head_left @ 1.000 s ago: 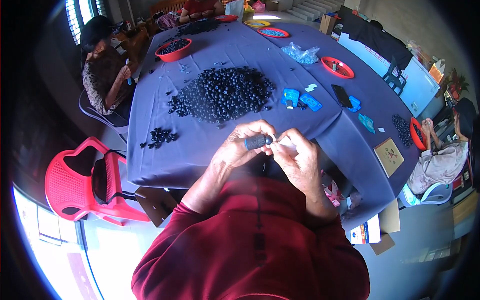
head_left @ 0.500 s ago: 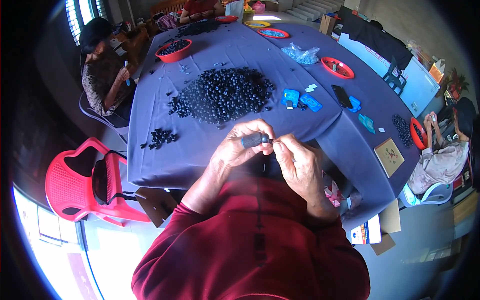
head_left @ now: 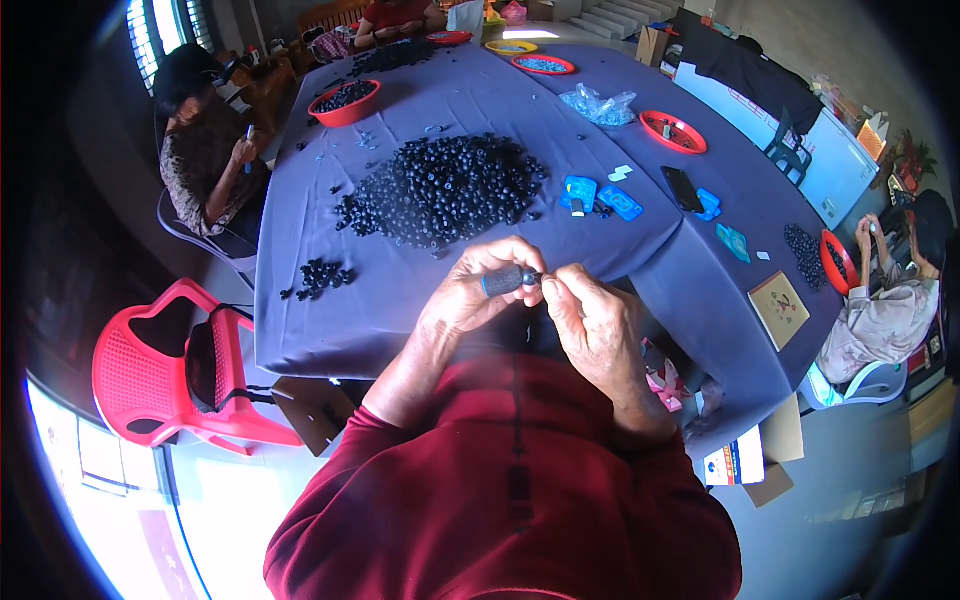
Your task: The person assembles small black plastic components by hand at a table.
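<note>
In front of my chest, just off the table's near edge, my left hand is closed, with a dark sleeve over one fingertip. Its fingers pinch a small black round piece. My right hand meets it from the right, thumb and fingertips pressed together at the piece's end. What those right fingertips grip is too small to make out. Beyond my hands, a wide pile of similar black pieces lies on the cloth-covered table. A smaller cluster of black pieces sits to the left.
Blue packets, a dark phone and a clear bag lie to the right. Red bowls hold small parts. A red chair stands at left. Other people sit left, right and at the far end.
My right fingertips have shifted very slightly at the small black piece. My left hand keeps nearly the same place. The person on the right has raised their hands a little.
</note>
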`<act>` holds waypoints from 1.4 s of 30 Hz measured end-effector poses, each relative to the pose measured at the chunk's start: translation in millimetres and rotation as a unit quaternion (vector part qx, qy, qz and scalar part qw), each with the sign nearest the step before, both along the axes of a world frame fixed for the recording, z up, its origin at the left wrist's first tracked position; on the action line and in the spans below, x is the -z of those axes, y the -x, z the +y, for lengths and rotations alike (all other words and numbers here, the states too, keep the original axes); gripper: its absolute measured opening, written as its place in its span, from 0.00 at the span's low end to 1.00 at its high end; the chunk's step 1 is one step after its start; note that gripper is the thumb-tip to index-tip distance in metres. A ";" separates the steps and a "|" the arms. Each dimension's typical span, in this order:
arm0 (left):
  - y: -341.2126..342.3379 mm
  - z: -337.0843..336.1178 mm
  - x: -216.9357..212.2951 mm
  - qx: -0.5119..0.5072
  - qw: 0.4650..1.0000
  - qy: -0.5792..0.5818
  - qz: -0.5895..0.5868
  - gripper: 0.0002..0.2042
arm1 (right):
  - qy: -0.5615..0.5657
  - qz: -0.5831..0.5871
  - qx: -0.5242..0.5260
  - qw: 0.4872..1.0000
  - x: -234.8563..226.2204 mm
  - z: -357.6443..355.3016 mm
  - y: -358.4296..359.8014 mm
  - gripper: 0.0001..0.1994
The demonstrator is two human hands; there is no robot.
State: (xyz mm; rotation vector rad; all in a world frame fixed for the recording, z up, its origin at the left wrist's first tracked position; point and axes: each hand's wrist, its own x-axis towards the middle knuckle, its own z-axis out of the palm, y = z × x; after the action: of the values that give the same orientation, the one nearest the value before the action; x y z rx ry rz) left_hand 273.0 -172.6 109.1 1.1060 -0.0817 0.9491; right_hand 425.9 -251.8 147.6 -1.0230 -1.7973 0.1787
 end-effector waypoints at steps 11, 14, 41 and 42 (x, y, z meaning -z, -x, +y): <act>-0.4 0.0 0.3 -0.012 1.000 0.013 0.019 0.08 | -0.034 0.001 0.015 0.999 3.0 5.2 0.9 0.05; -1.4 1.2 0.8 -0.010 1.000 0.010 0.024 0.09 | -0.026 -0.002 0.013 1.000 4.8 7.5 -1.2 0.05; 80.7 41.0 28.3 -0.435 0.757 -0.265 0.408 0.07 | 0.008 0.031 -0.009 0.999 -5.2 1.7 -4.8 0.09; 98.0 44.3 34.0 -0.510 0.639 -0.275 0.505 0.07 | 0.009 0.032 -0.015 0.999 -4.0 3.0 -3.4 0.09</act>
State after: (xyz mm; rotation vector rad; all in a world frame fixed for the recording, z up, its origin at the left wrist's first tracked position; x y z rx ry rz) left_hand 175.0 -128.3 75.1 2.2202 1.4227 1.1354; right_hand 429.3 -248.8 151.6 -0.9935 -1.7566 0.2445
